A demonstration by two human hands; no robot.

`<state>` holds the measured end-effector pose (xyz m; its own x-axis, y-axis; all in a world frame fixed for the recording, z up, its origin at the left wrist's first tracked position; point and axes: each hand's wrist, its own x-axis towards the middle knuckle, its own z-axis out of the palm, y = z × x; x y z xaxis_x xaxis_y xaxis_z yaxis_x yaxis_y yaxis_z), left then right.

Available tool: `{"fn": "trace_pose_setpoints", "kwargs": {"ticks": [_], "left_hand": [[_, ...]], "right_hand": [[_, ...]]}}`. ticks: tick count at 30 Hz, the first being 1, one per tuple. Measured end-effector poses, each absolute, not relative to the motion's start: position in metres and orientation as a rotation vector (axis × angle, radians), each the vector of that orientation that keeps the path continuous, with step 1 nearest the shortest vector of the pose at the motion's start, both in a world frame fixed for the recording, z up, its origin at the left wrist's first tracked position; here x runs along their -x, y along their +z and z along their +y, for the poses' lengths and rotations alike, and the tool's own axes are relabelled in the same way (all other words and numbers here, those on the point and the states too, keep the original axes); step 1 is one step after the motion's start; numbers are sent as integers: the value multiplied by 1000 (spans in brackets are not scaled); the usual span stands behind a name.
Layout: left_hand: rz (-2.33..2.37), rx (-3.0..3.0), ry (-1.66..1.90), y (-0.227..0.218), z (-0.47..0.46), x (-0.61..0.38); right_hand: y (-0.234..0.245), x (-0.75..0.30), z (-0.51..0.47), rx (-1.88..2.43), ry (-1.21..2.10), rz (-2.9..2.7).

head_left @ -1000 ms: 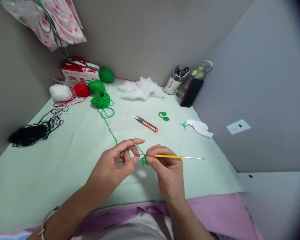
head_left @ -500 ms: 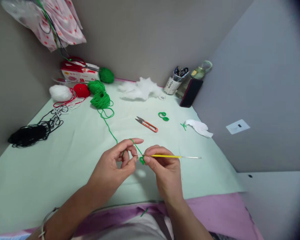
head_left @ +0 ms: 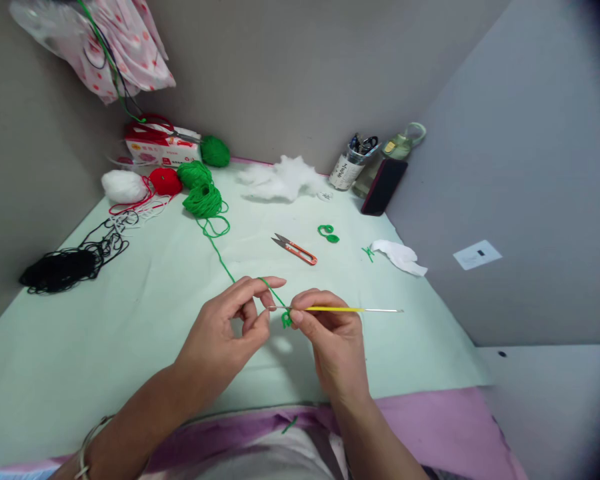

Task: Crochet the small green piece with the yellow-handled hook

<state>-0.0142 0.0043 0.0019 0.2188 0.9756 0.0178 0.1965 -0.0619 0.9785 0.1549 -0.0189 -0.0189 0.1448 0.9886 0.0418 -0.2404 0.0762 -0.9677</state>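
My right hand [head_left: 333, 333] pinches a yellow-handled crochet hook [head_left: 335, 309], its thin metal tip pointing left toward my other hand. Just left of the right fingertips hangs a small green crochet piece [head_left: 287, 321]. Over the raised index finger of my left hand [head_left: 230, 330] runs green yarn [head_left: 271, 290], stretched to the hook. The left hand's other fingers are curled, with its thumb near the hook tip. From that hand the strand trails back to a loose green skein [head_left: 203, 199].
Orange thread snips [head_left: 295, 249] and a curled green crochet piece [head_left: 329, 233] lie beyond my hands. White stuffing [head_left: 283, 179], a pen cup [head_left: 347, 171] and a phone [head_left: 384, 187] stand at the back. Black yarn [head_left: 60, 270] is left; white tissue [head_left: 399, 256] right.
My right hand has shifted slightly right with the hook. The small green piece has come a little away from my left thumb and turned slightly.
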Motion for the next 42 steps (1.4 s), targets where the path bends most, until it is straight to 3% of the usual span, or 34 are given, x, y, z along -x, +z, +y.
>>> {"fn": "trace_pose_setpoints", "kwargs": {"ticks": [14, 23, 31, 42], "left_hand": [[1136, -1325, 900, 4, 3, 9], [1115, -2149, 970, -3, 9, 25], [1114, -1426, 899, 3, 4, 24], [965, -1139, 964, 1, 3, 20]], "right_hand": [[-11, -153, -19, 1058, 1185, -1061], [-16, -156, -8, 932, 1740, -667], [-13, -156, -9, 965, 1593, -672], [-14, -153, -13, 890, 1607, -704]]}}
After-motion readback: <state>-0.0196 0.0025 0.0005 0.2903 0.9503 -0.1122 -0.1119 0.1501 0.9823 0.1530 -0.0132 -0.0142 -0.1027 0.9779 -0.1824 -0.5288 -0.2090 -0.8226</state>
